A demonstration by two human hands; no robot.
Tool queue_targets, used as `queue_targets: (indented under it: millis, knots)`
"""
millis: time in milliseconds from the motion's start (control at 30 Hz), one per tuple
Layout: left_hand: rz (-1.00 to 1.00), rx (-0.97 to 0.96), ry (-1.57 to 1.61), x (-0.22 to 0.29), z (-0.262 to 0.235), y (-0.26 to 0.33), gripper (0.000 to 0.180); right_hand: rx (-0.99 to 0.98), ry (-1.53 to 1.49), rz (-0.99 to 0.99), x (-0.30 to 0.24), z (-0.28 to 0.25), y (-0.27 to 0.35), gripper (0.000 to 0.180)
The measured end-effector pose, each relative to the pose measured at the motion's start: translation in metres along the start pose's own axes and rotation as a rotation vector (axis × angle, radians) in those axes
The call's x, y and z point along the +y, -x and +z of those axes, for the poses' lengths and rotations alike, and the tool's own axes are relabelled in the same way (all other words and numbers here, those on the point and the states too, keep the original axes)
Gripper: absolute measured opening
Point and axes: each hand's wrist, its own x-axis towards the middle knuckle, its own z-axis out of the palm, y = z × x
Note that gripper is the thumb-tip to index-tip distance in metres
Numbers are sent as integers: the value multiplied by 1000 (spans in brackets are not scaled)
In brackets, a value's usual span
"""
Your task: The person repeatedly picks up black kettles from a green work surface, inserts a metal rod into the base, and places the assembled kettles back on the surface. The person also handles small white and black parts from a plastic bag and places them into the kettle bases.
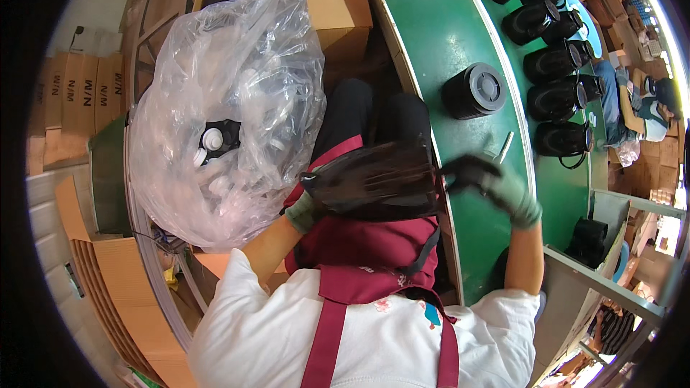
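Your left hand grasps left end of black container across lap. Right hand blurs over table; can't tell its fingers' state. Slack left grip could drop container; wide right swing could topple ribbed canister.

The right hand wears a grey-green glove with black fingers, and green shows on the left hand too. The blurred container is black, perhaps with a brownish sheen. The apron is maroon over a white shirt and black trousers; the worktable is bright green, the ribbed canister black with a greyer top, the vessels glossy black, the bag clear and whitish, the carton tan
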Motion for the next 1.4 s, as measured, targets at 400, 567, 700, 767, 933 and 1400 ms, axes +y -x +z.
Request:
queue_targets:
  millis: [400, 567, 700, 767, 933, 1400]
  knots:
    - [150, 90, -160, 24, -1, 13, 43, 1104, 1383, -10, 69, -139, -151, 92]
    - [168, 47, -266, 34, 4, 2, 44, 1086, 1269, 64, 38, -106, -142, 111]
    - [174, 30, -334, 42, 7, 3, 44, 1154, 1040, -338, 26, -76, -108, 99]
    - [176, 38, -372, 46, 6, 4, 44, 864, 252, -534, 16, -21, -76, 99]
    - [184, 16, -420, 50, 10, 2, 44, 427, -98, -494, 41, 74, -22, 112]
    - [227, -10, -530, 63, 16, -1, 45, 479, -49, -526, 60, 89, -21, 116]
